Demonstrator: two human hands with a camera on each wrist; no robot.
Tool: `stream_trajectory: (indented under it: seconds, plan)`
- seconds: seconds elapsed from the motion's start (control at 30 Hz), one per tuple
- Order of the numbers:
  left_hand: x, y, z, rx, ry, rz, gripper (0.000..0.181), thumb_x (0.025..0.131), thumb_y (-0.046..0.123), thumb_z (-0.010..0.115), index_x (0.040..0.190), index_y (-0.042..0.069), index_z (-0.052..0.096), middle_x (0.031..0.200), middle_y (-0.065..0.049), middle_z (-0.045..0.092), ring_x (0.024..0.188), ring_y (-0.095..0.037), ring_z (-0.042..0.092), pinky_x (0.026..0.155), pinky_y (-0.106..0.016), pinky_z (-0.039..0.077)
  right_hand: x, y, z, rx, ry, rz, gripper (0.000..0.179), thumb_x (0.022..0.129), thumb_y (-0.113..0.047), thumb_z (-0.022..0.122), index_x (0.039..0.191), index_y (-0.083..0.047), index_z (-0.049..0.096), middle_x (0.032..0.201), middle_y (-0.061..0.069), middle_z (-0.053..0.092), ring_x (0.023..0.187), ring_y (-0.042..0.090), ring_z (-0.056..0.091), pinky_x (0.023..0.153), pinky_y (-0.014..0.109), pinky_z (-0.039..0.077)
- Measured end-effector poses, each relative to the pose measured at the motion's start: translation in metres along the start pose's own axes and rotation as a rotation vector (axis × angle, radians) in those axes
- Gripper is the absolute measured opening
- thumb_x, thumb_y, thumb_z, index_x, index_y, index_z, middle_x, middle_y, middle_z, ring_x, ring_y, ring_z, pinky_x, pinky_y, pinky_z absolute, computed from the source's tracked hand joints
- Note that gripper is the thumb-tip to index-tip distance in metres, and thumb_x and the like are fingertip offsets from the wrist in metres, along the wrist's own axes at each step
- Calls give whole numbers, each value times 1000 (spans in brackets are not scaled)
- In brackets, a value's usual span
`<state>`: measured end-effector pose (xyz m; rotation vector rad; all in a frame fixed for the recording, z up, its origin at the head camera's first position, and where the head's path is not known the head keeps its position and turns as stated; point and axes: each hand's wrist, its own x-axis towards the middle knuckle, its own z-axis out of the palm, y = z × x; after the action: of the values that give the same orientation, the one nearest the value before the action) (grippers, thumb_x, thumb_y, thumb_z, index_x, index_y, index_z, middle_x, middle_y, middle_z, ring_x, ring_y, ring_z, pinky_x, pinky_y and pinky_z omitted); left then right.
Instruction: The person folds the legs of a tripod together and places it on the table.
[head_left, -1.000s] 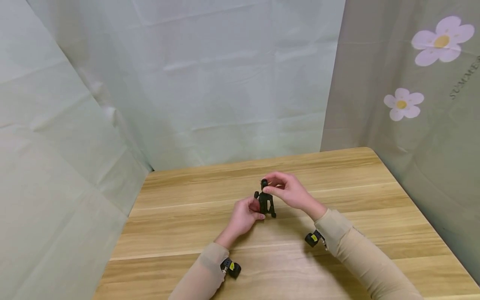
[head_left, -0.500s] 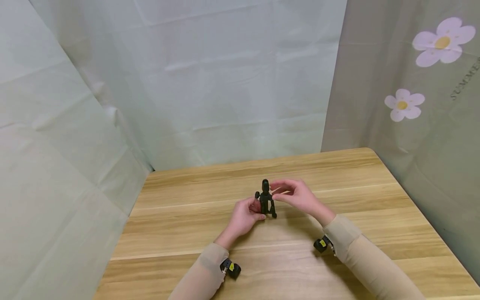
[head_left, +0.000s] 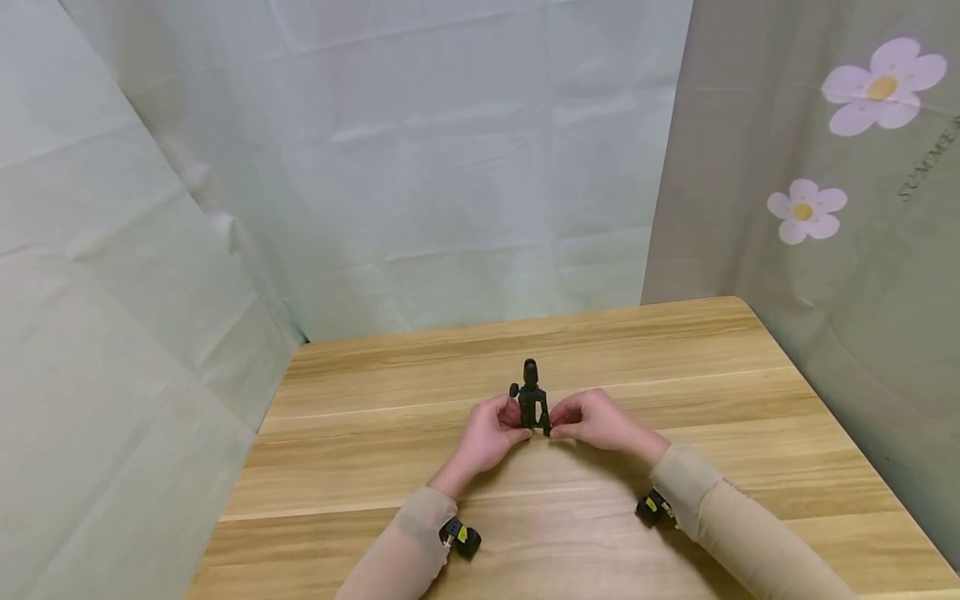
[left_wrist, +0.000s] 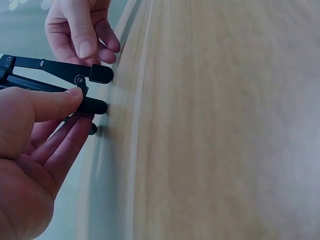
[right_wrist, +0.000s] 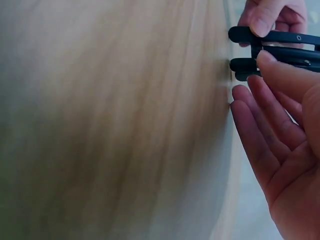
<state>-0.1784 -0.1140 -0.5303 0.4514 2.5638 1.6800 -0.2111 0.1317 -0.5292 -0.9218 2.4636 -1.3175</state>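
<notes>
Clearly, a black mini tripod [head_left: 529, 398] stands upright just below and right of the middle of the head view, its feet at the wooden table [head_left: 555, 521]. The left hand [head_left: 485, 435] pinches it low down: in the left wrist view, at the left edge, the thumb presses on a leg and the fingers curl behind. On the other side, the right hand [head_left: 600, 421] has its thumb and fingertips at the right leg [head_left: 546, 417]; the right wrist view shows its fingers spread below the thumb, and whether it grips the leg I cannot tell.

Beige sleeves cover both forearms, the left sleeve [head_left: 405, 546] at the bottom centre and the right sleeve [head_left: 750, 529] at the lower right, each with a small black wrist device [head_left: 462, 537] below the hand. A pale cloth [head_left: 465, 150] hangs behind the table; at the upper right, a greyer curtain [head_left: 720, 167] bears two pink flowers [head_left: 882, 87] and the lettering "SUMMER" [head_left: 928, 160].
</notes>
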Motion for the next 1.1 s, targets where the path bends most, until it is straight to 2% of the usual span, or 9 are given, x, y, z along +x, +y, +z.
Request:
stream_trajectory:
  seconds: [0.33,0.47,0.67,0.9,1.1]
  plan:
    - [1,-1,0,7,3,-2,26,81,-14,84,85,4,66,82,-2,72,76,-10,69,72,-26,60,4,1,7,-69,-7,-47,4,91,-10,86,89,-13,83,86,-15,76,81,4,69,80,29,58]
    - [2,-1,-1,-4,-8,-3,25,82,-14,84,84,4,66,83,-2,71,77,-11,69,72,-26,60,5,0,7,-74,-1,-57,6,90,-7,85,87,-12,82,83,-15,75,79,3,67,78,29,57]
    - [5,-4,-3,-18,-33,-8,25,82,-12,85,85,4,65,84,-2,71,79,-12,69,74,-27,60,8,-2,6,-96,10,-72,14,91,-7,85,84,-17,79,80,-17,73,76,2,64,75,28,55]
    - [7,-6,-5,15,-59,-10,27,82,-9,86,85,7,64,84,2,71,79,-11,68,75,-28,59,10,-4,6,-88,14,-112,14,89,-4,86,82,-14,78,78,-12,73,74,3,61,72,28,53]
    - [10,-4,-4,56,-77,6,27,82,-7,87,84,7,64,83,2,71,80,-10,68,76,-28,58,11,-6,7,-71,10,-106,13,88,-3,86,82,-11,78,79,-9,75,75,3,63,72,28,55]
